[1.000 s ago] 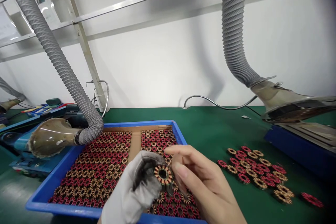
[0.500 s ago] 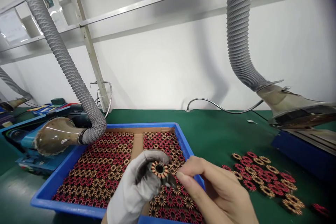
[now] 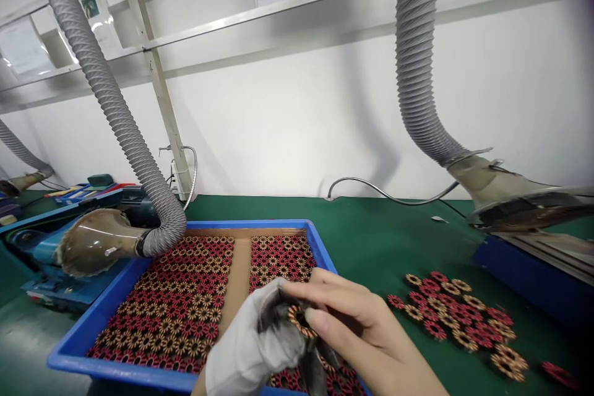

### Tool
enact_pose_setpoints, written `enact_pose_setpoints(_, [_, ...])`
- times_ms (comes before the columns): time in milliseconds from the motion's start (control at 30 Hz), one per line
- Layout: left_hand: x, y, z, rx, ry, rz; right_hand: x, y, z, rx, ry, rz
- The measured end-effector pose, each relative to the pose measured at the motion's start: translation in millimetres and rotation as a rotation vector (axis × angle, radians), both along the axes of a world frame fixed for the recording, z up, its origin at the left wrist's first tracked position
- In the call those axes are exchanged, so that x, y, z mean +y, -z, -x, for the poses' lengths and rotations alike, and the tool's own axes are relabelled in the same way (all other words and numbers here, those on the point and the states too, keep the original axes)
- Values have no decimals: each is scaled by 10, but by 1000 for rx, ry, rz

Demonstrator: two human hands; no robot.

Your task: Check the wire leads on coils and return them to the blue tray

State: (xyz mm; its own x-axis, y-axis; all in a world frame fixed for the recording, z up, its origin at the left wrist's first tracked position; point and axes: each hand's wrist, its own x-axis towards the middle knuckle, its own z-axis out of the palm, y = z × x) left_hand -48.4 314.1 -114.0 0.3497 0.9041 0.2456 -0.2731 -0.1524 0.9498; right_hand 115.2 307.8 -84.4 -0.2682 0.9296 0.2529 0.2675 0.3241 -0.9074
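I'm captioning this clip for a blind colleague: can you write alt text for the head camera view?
A grey-gloved left hand and a bare right hand together hold a small round copper-wound coil ring over a blue plastic tray packed with similar red and tan rings. More rings lie loose on the green mat, beneath two grey ribbed extraction hoses.

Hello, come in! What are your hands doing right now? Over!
Gloved left hand grips one small wound coil ring. Bare right hand pinches the same ring. Both above the blue tray of rings. Nothing between them.
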Motion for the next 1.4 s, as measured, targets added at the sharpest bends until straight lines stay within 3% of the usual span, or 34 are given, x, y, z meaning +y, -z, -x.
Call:
enact_pose_setpoints(167, [-53,-166,-48,107,29,-24,57,-55,202,298,-85,89])
enact_pose_setpoints(300, [-58,-153,18,157,47,-33,111,23,178,663,-92,301])
enact_pose_setpoints(367, [-51,-138,42,162,41,-35,120,35,121,622,-51,255])
enact_pose_setpoints(433, [-57,-158,45,162,24,-57,113,12,77,406,-44,150])
enact_pose_setpoints(567, [-97,-245,4,115,21,-41,83,-71,100,180,-161,84])
enact_pose_setpoints(767, [-81,-237,-21,70,-30,-20,73,-6,214,312,-84,148])
enact_pose_setpoints(1000, [-130,-171,-33,36,33,48,103,57,249,670,-171,325])
enact_pose_setpoints(1133, [-100,-94,-41,-18,47,63,69,-1,258,635,-90,254])
enact_pose_setpoints(1233, [-99,-58,-18,99,12,-43,19,-10,291,394,85,-45])
enact_pose_setpoints(1300, [-135,-63,-22,201,-115,-165,-9,8,325,271,215,-252])
enact_pose_setpoints(1333, [-163,-76,-37,246,-204,-228,-17,21,339,255,258,-272])
enact_pose_setpoints(1400, [-228,-122,-86,316,-408,-333,-15,48,346,327,224,-112])
